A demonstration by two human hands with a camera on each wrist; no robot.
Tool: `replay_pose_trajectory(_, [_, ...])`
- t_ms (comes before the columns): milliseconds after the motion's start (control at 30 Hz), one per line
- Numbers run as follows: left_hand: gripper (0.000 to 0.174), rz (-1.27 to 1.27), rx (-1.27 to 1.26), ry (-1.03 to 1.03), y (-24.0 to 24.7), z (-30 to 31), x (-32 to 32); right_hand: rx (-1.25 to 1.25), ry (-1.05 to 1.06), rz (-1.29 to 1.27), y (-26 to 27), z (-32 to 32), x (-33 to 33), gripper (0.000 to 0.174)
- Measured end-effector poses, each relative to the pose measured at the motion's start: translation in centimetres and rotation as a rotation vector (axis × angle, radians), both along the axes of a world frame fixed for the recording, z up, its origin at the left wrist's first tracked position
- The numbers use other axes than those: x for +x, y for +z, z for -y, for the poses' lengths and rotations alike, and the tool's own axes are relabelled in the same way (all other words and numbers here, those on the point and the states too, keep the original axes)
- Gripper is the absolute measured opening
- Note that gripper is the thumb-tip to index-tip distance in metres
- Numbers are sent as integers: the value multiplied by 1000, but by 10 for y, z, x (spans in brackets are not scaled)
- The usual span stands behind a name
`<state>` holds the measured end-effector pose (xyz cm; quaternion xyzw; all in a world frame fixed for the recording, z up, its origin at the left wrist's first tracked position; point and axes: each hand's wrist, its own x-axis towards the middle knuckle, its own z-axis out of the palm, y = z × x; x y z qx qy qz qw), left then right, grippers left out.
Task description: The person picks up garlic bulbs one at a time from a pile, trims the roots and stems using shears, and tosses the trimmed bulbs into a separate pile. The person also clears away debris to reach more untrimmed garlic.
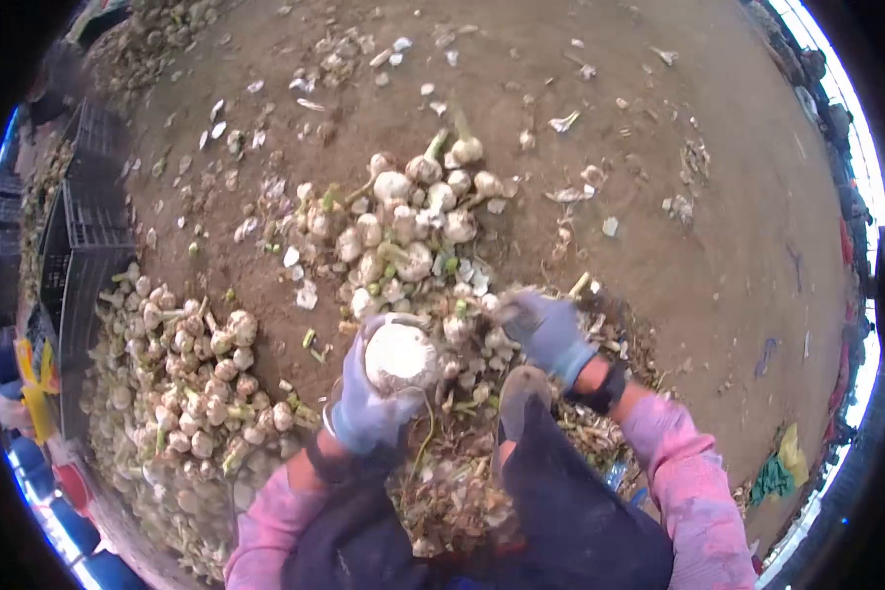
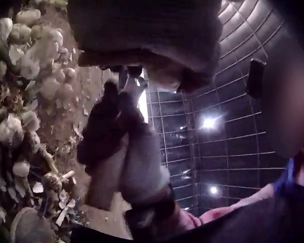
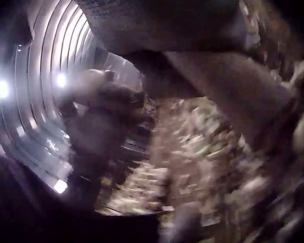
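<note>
In the head view, my gloved left hand [image 1: 369, 398] grips a large white garlic bulb [image 1: 400, 356], bright with glare, thumb and fingers around its sides. My gloved right hand [image 1: 549, 336] is to the right of the bulb, apart from it and blurred, over the garlic litter. From the left wrist, the right hand [image 2: 134, 147] looks dark, with a small bright-edged shape at its fingertips; I cannot tell what it holds. Just ahead of both hands lies a heap of garlic bulbs [image 1: 403, 221], some with cut green stems.
A bigger garlic pile [image 1: 197, 383] spreads on the left, beside dark plastic crates [image 1: 93, 221]. Loose skins and stem pieces [image 1: 310, 344] scatter over the dirt floor [image 1: 678, 246]. My shoe [image 1: 523, 393] stands between the hands. Green and yellow bags [image 1: 777, 472] lie at the right.
</note>
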<state>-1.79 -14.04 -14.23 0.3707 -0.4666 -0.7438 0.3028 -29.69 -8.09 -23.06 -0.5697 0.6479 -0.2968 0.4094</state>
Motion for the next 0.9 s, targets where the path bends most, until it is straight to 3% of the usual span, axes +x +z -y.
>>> replay_pose_trajectory(33, [82,-140,-42,36,-32,-7,-1,488,-164,430,61,15,34,18])
replay_pose_trajectory(67, [85,36,-327,3,-31,-5,-7,668,-206,715,76,17,53,25])
replay_pose_trajectory(100, [90,219,-607,-33,-27,0,-15,185,-83,670,66,12,71,31])
replay_pose_trajectory(133, [87,241,-555,-26,-22,1,-16,442,-299,1138,66,5,77,34])
replay_pose_trajectory(200, [81,282,-451,-12,-10,2,-18,319,-317,944,71,9,76,30])
replay_pose_trajectory(267, [72,-117,514,15,-8,-6,-20,108,-166,638,67,11,71,27])
replay_pose_trajectory(300, [54,-382,619,149,8,-12,-23,2,-95,483,67,13,68,25])
replay_pose_trajectory(400, [51,-204,499,106,-14,-15,-17,-51,-3,229,79,16,59,22])
replay_pose_trajectory(433, [51,-230,494,118,-23,-15,-15,-78,-44,300,80,15,58,21])
replay_pose_trajectory(533, [58,-283,476,64,4,-11,-6,39,223,50,25,2,32,19])
replay_pose_trajectory(567, [64,-358,503,67,9,-8,3,276,290,-219,10,1,23,18])
replay_pose_trajectory(667, [71,-1098,658,435,30,8,126,244,60,-292,-17,13,-2,22])
replay_pose_trajectory(767, [82,-926,-34,1064,36,23,230,137,8,-306,-9,68,-5,29])
replay_pose_trajectory(800, [75,-792,-31,1106,30,17,258,57,-35,-308,-13,84,-3,34])
replay_pose_trajectory(867, [66,-595,-89,927,-5,16,296,108,-80,-388,-36,119,10,40])
replay_pose_trajectory(900, [61,-538,-88,828,-8,22,266,139,-101,-426,-50,128,13,44])
